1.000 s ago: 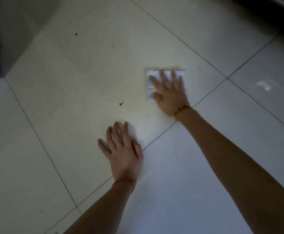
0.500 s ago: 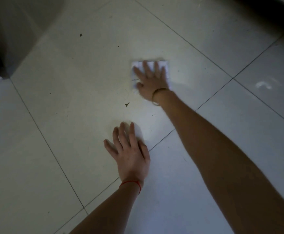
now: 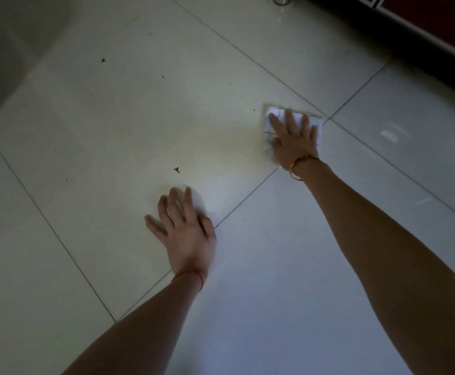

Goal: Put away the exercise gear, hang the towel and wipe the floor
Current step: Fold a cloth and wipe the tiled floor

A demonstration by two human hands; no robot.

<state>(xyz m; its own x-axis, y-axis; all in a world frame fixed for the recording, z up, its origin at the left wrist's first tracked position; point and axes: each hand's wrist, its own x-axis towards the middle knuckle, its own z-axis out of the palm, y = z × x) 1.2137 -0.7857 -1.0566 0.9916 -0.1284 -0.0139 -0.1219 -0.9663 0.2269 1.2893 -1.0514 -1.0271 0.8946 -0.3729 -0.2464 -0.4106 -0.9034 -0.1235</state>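
Your right hand (image 3: 292, 143), fingers straight, presses flat on the white cloth (image 3: 317, 124); your left hand (image 3: 187, 234) rests spread on the floor (image 3: 99, 117), nearer you than the cloth.

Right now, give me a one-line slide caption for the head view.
Right hand presses a white cloth flat on the tiled floor; left hand braces flat nearby.

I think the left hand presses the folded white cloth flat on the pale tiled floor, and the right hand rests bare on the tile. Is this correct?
Not quite: the hands are swapped. In the head view, the right hand presses the folded white cloth flat on the pale tiled floor, and the left hand rests bare on the tile.
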